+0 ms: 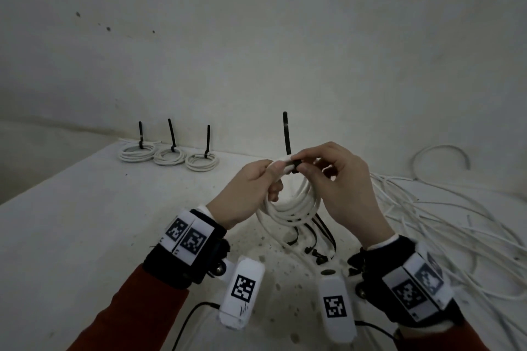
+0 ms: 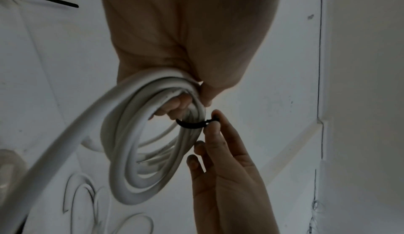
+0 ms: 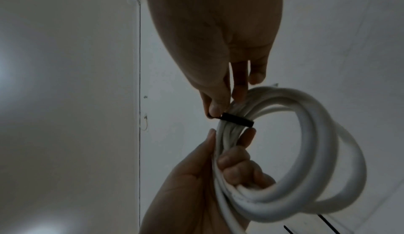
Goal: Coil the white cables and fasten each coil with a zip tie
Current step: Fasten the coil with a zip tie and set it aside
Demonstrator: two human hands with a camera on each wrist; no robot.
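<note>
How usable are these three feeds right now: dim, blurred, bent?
Head view: dim and grey, wall lines bowed by the wide lens, yet the coil and zip tie read clearly. Left wrist view: left hand soft and dark up close, the cable blurred at lower left. Right wrist view: right hand shadowed, pale glare patches at left.

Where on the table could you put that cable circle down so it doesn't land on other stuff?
Bare table lies on the left, in front of the three tied coils by the wall. It is crowded on the right with loose cables, and spare zip ties lie under the hands.
</note>
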